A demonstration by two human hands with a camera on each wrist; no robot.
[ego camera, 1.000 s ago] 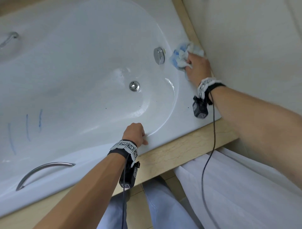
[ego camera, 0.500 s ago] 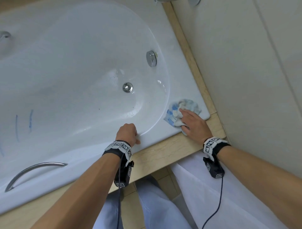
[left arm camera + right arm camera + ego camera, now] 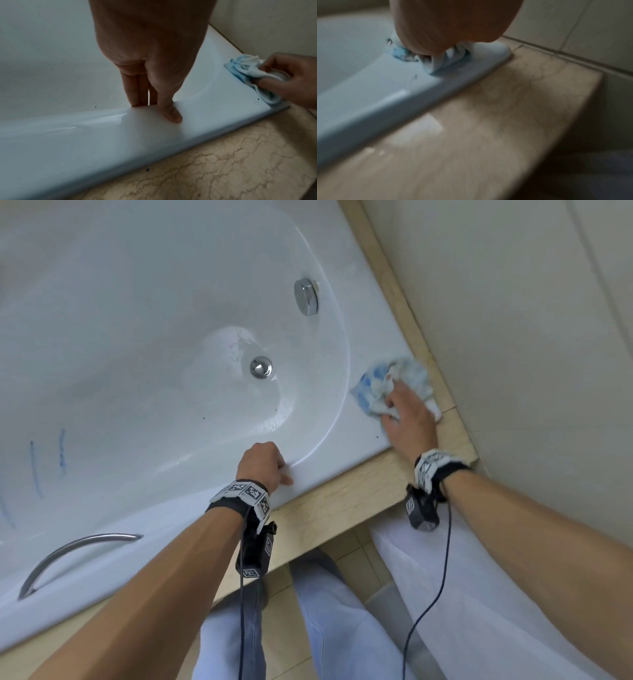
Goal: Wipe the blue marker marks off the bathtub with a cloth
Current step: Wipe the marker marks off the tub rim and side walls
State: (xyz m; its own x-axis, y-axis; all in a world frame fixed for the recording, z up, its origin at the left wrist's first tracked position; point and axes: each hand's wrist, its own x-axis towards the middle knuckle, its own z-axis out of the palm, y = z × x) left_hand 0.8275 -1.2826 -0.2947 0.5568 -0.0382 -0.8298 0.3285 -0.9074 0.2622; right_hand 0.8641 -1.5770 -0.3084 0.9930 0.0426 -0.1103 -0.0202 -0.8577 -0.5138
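At the tub's [image 3: 363, 316] four-o'clock corner the right hand [image 3: 407, 419] presses a soft, light, bunched cloth [image 3: 373, 392], fingers curled over it, best gripped by its wad, while the left hand [image 3: 262, 463] hooks the slick rim, holding nothing.

White tub [image 3: 144, 320] with blue marks [image 3: 36, 469]; blue-and-white cloth [image 3: 380, 386]; veined beige ledge [image 3: 231, 162]; chrome drain [image 3: 261, 367].

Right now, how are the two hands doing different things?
The right hand presses a crumpled cloth onto the tub's corner ledge; the left hand holds no cloth. The left hand hooks its fingers over the bathtub rim nearer the person; the right hand lies beside the wall. Both touch the bathtub and wear wrist cameras.
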